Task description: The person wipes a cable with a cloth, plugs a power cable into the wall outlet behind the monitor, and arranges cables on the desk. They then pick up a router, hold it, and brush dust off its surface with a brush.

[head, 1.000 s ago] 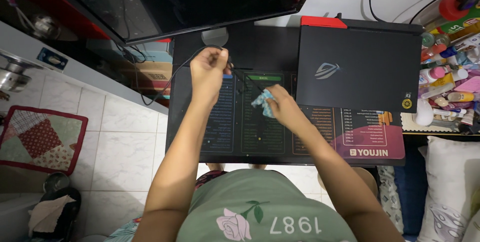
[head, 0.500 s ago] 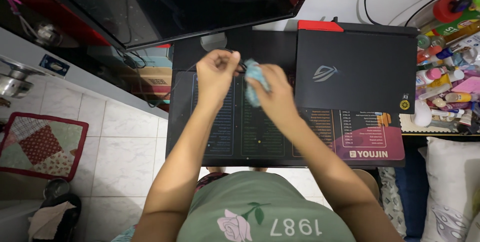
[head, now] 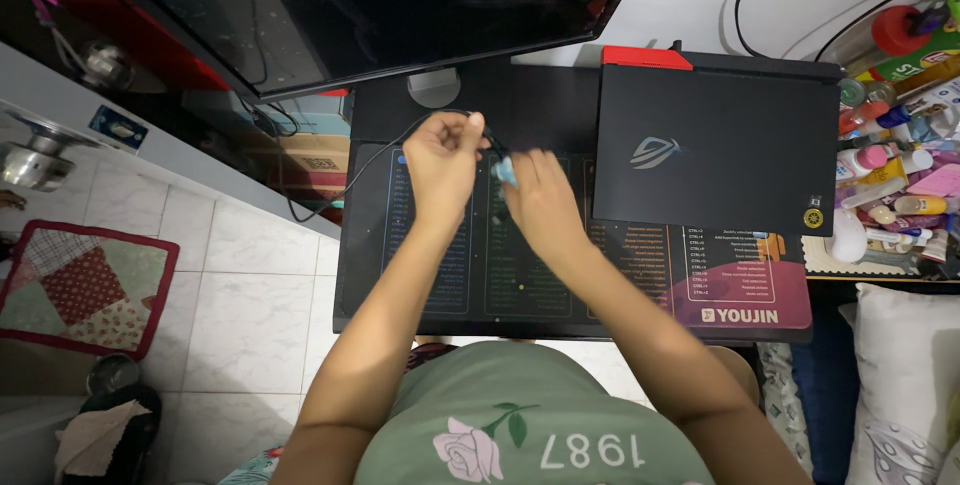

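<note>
Left hand [head: 441, 153]: fingers pinched on thin black cable [head: 375, 157]. Right hand [head: 540, 195]: fingers closed around blue cloth [head: 504, 171], touching cable, above bench [head: 400, 285].

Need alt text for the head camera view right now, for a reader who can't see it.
Over a black printed desk mat, the left hand pinches a thin black cable while the right hand presses a small light-blue cloth against it. A closed black laptop lies to the right, a dark monitor above.

The person wears a sage-green T-shirt [head: 500, 415] printed with a pale pink rose on a green stem beside white numerals; both forearms are bare, without sleeves.
</note>
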